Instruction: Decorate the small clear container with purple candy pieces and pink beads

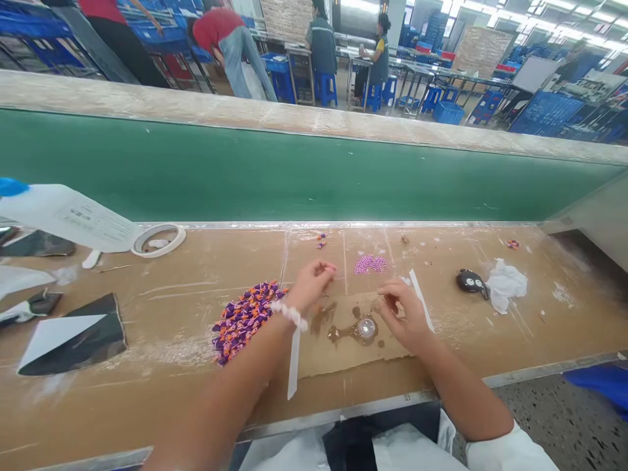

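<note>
My left hand (310,284), with a pale beaded bracelet (290,313) at the wrist, is raised over the brown board. Its thumb and forefinger are pinched together, and anything between them is too small to name. My right hand (405,313) has its fingers curled in a pinch too; what they hold, if anything, cannot be made out. Between the hands lies a shiny wet puddle (347,332) with a round clear-looking piece (366,328) in it. Past the fingertips sits a small heap of pink-purple beads (370,263). Left of my left forearm spreads a pile of purple and orange pieces (245,317).
White strips (293,366) flank the wet patch. A tape roll (158,241) and a tilted white jug (73,216) are at left, near dark folded sheets (78,337). At right lie a black item with eyes (471,281) and crumpled tissue (507,286). A green belt (314,173) runs behind.
</note>
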A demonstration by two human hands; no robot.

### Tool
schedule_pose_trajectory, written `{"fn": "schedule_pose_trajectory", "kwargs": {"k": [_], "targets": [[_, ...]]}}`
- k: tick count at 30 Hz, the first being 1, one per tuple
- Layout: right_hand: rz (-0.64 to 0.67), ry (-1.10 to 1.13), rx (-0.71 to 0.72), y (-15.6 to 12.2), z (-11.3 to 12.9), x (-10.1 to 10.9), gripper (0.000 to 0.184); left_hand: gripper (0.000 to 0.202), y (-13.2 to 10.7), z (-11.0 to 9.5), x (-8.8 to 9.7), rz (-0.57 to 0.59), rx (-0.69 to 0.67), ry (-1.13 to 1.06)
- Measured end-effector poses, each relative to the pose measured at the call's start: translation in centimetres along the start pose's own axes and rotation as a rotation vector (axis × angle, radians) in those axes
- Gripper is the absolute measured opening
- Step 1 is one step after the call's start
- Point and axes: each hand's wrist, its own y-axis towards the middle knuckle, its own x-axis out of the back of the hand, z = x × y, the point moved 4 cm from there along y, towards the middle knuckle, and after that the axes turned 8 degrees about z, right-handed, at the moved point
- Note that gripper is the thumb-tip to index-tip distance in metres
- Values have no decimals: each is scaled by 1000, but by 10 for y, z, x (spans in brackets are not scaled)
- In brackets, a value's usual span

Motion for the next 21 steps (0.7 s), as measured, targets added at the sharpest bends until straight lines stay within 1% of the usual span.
{"fn": "schedule_pose_trajectory", "kwargs": {"k": [2,3,5,8,10,11,13,15,17,19,21], "targets": [[11,-24,8,1,0,0,25,10,27,-16,16,-82,-52,50],[19,-39,13,1,0,-1,24,10,40,-22,22,-111,-70,66],[16,-61,11,1,0,-2,23,16,60,-33,32,-161,-94,96],[1,-65,-14,2,-3,-3,21,27,77,-40,39,-168,-85,141],[-6,-69,-28,2,-4,-2,19,30,77,-42,41,-147,-69,171],[-6,-70,-30,2,-4,-2,19,31,73,-42,42,-135,-63,187],[-10,-64,-26,1,-4,-1,20,30,57,-44,46,-117,-69,232],[-12,-52,-19,1,-5,0,21,22,32,-48,51,-106,-97,311],[-17,-54,-22,0,-8,0,21,12,2,-48,57,-100,-117,396],[-21,-68,-30,0,-10,-1,21,11,-28,-41,62,-88,-80,510],[-27,-91,-22,0,-12,-1,21,14,-52,-26,65,-63,1,712]]}}
